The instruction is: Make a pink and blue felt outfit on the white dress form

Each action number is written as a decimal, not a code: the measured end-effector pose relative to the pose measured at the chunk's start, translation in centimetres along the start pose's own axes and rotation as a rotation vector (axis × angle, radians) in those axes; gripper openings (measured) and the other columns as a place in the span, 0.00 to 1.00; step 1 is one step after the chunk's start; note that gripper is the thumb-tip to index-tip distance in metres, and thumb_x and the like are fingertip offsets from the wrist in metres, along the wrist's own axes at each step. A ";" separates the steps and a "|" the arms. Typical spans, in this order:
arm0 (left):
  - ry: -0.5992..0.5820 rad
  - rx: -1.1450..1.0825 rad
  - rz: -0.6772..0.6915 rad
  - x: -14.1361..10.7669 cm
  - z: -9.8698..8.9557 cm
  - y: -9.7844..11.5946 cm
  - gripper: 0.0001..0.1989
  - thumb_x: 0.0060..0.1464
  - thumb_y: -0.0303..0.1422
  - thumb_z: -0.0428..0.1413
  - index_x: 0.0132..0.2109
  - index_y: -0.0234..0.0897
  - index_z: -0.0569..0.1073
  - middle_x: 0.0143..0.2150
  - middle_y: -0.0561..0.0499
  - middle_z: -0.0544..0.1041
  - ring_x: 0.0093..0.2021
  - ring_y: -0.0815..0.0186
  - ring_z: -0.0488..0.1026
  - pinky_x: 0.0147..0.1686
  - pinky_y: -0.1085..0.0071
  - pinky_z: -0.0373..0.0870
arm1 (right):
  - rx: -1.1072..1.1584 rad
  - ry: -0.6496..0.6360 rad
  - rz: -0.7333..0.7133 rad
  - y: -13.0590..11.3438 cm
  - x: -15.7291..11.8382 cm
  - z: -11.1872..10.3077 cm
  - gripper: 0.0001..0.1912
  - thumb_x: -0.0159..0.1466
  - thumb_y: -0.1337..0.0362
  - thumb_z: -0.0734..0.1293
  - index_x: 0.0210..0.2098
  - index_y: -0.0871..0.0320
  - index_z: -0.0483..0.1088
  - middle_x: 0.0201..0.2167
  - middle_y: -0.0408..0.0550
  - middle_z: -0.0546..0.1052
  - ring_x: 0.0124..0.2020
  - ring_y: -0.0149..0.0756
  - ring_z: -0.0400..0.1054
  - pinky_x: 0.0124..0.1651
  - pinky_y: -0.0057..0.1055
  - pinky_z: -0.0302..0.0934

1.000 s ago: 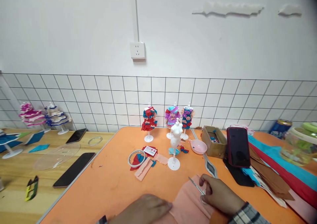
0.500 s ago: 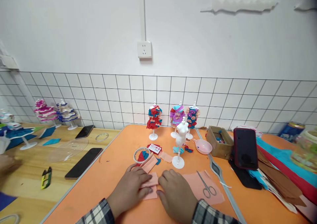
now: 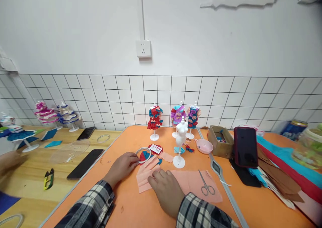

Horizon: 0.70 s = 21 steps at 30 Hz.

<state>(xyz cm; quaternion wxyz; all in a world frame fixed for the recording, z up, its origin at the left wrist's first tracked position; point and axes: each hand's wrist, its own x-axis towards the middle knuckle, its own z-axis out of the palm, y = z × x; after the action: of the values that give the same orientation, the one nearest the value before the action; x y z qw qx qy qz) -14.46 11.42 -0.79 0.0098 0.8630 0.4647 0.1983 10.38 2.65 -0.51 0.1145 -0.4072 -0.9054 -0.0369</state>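
Pleated pink fabric [image 3: 144,177] lies on the orange mat [image 3: 130,208]. My right hand [image 3: 167,189] presses its curled fingers on the fabric's right side. My left hand [image 3: 123,167] is at the tape roll [image 3: 143,155], fingers closed on its left rim. Red and blue scraps show inside and around the roll. Right of my right hand, silver scissors [image 3: 206,185] rest on a flat pink sheet [image 3: 186,181]. A bare white mannequin [image 3: 180,137] stands behind the fabric, with a labelled red packet [image 3: 155,149] to its left.
Dressed mannequins [image 3: 154,119] stand by the grid wall. A pink dish [image 3: 204,146], cardboard box [image 3: 220,142], propped phone [image 3: 246,147] and fabric strips [image 3: 284,174] are at right. On the wooden table [image 3: 93,194] lie phones and yellow snips [image 3: 48,179]; another person's hand [image 3: 10,164] is far left.
My left hand has left the fabric and moved up and left to the tape roll. The pleated fabric lies more spread out, with my right hand still on it. The view has shifted slightly.
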 end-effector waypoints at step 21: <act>0.100 0.276 0.144 -1.6 -2.2 3.1 0.16 0.61 0.29 0.47 0.53 0.40 0.73 0.49 0.44 0.78 0.51 0.55 0.73 0.53 0.54 0.64 | 0.022 -0.103 0.225 1.7 -5.1 -3.1 0.10 0.64 0.67 0.59 0.37 0.61 0.72 0.37 0.57 0.75 0.41 0.46 0.67 0.41 0.41 0.58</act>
<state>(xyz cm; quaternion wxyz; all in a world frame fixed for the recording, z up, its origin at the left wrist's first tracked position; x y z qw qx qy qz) -13.53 7.96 1.29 -0.1462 0.8762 0.4245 0.1752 15.47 -0.40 1.28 0.0760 -0.5065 -0.8589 0.0071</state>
